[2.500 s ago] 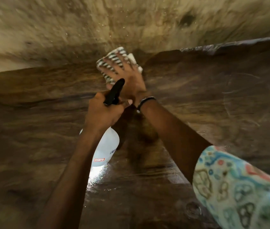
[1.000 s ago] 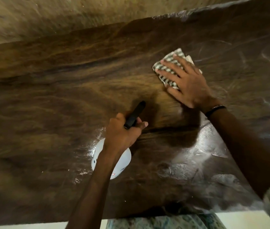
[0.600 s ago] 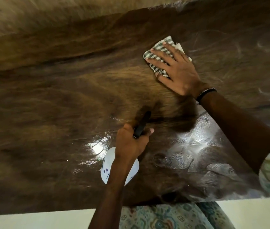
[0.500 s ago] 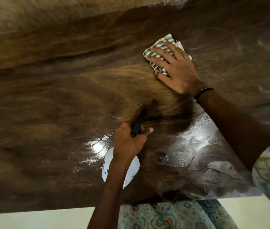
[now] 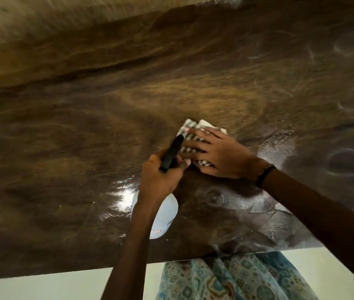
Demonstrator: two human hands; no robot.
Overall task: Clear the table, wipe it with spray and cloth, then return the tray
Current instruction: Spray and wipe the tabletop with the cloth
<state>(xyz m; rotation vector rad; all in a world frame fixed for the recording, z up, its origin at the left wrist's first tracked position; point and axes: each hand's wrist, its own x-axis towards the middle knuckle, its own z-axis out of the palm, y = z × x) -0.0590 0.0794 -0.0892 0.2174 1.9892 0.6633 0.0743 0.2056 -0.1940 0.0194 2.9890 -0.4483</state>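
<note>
The dark brown wood-grain table [image 5: 63, 148] fills the view. My right hand [image 5: 221, 156] presses flat, fingers spread, on a folded green-and-white checked cloth [image 5: 195, 128] near the table's middle. My left hand [image 5: 161, 174] grips the black trigger head of a white spray bottle [image 5: 165, 215], held just above the table right beside the cloth. The bottle's black nozzle [image 5: 171, 153] overlaps the cloth's left edge. The tray is not in view.
Wet shiny patches [image 5: 119, 195] and streaks [image 5: 280, 144] lie on the tabletop near the front edge and to the right. The table's near edge [image 5: 63, 271] runs along the bottom, with pale floor [image 5: 42, 286] and my patterned clothing [image 5: 226, 280] below it.
My right hand has slid the cloth from the far right back toward me and to the left, ending beside my left hand. The bottle stayed in my left hand, roughly in place.
</note>
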